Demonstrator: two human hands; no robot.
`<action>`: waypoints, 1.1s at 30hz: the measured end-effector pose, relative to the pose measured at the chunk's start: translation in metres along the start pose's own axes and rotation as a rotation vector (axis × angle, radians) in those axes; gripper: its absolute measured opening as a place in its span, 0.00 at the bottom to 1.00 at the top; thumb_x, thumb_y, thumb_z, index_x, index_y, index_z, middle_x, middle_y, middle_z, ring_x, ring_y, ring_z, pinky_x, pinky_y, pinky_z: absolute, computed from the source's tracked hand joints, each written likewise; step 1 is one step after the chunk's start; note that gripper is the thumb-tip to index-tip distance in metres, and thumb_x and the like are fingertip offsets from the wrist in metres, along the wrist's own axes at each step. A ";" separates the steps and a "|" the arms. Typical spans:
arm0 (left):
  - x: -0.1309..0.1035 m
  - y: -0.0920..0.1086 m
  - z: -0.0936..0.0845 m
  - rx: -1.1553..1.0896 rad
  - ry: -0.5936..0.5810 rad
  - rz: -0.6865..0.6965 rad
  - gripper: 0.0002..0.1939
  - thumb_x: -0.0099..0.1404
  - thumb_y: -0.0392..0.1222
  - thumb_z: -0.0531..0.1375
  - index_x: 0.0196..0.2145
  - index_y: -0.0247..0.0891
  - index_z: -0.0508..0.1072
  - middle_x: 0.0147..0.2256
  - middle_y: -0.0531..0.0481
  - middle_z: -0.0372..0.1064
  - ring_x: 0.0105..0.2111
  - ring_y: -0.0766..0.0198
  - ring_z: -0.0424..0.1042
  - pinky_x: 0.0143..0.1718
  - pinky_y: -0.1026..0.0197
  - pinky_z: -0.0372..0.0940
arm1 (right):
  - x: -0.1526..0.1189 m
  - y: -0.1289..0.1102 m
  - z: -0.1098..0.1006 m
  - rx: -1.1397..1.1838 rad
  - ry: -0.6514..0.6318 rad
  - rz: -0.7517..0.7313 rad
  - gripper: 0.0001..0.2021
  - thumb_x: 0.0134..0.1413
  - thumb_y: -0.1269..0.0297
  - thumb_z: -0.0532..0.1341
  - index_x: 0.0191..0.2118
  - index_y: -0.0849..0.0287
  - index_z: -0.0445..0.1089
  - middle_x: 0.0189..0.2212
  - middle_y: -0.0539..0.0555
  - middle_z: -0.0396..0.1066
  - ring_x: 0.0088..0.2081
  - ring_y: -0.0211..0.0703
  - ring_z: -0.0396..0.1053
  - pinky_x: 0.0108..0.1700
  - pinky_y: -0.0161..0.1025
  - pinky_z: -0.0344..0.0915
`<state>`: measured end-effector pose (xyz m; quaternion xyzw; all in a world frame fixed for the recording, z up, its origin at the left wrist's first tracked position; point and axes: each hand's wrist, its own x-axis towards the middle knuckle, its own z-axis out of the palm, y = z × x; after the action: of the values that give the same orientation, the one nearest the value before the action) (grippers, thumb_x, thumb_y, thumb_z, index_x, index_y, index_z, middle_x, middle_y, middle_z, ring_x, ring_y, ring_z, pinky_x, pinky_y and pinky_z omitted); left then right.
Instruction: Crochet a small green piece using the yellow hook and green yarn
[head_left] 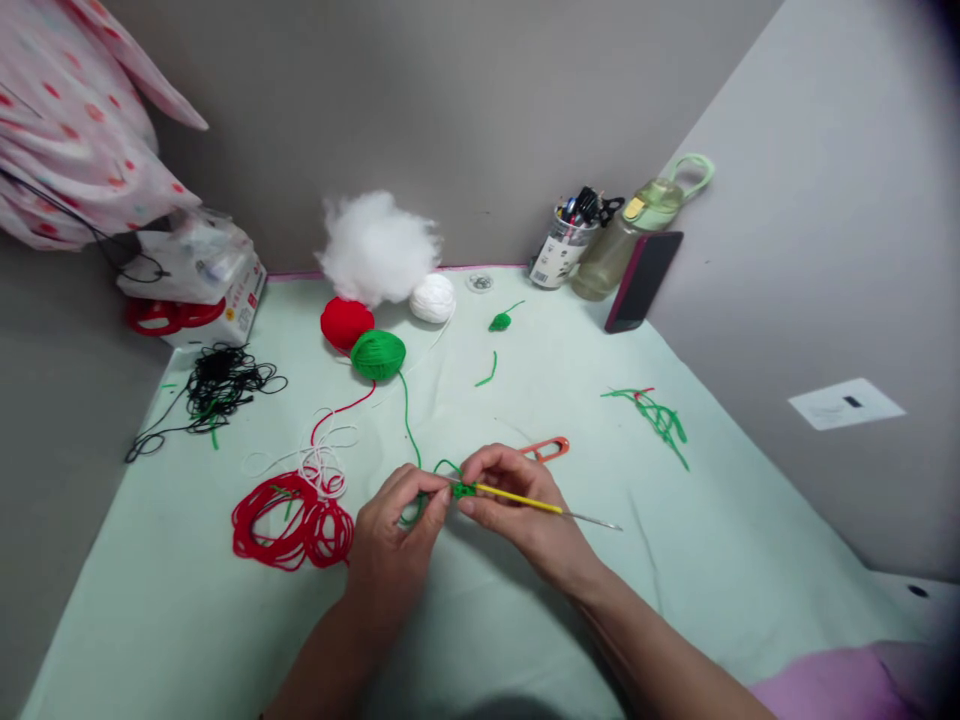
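Observation:
Between my two hands is a small piece of green crochet, partly hidden by fingers. My left hand pinches its left side, with green yarn looping beneath the fingers. My right hand is closed around a crochet hook with a yellow grip and metal ends; its rear end points right. The hook's front end lies at the green stitches. From the piece, a strand runs back to the green yarn ball. An orange stitch marker lies on the table just beyond my right hand.
Left of my hands lie loops of red yarn, white strands and tangled black yarn. A red ball, white ball and stuffing sit behind. Green scraps, a phone and a bottle are rightward.

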<state>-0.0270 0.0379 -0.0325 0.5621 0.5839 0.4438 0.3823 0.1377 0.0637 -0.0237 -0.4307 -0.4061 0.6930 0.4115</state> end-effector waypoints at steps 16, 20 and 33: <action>-0.004 -0.006 0.004 -0.241 0.029 -0.104 0.07 0.64 0.41 0.67 0.27 0.43 0.77 0.28 0.53 0.69 0.30 0.62 0.67 0.32 0.61 0.61 | 0.004 0.004 -0.007 -0.112 0.083 -0.016 0.09 0.49 0.62 0.72 0.33 0.55 0.72 0.25 0.46 0.65 0.29 0.38 0.60 0.32 0.35 0.56; -0.007 -0.006 0.007 -0.388 0.036 -0.101 0.07 0.65 0.41 0.68 0.29 0.42 0.77 0.36 0.52 0.72 0.28 0.66 0.66 0.31 0.62 0.62 | 0.002 0.003 -0.006 -0.141 0.059 -0.021 0.07 0.52 0.62 0.69 0.34 0.55 0.72 0.27 0.47 0.67 0.31 0.40 0.63 0.35 0.37 0.58; -0.014 0.007 0.009 -0.561 -0.068 -0.167 0.16 0.73 0.51 0.62 0.31 0.41 0.67 0.23 0.59 0.66 0.20 0.69 0.64 0.28 0.63 0.63 | -0.008 0.003 0.003 -0.237 0.026 -0.125 0.06 0.43 0.73 0.61 0.28 0.55 0.65 0.23 0.43 0.60 0.26 0.35 0.55 0.30 0.35 0.52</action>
<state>-0.0148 0.0250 -0.0296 0.3991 0.4694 0.5359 0.5772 0.1369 0.0548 -0.0240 -0.4591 -0.5056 0.6077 0.4054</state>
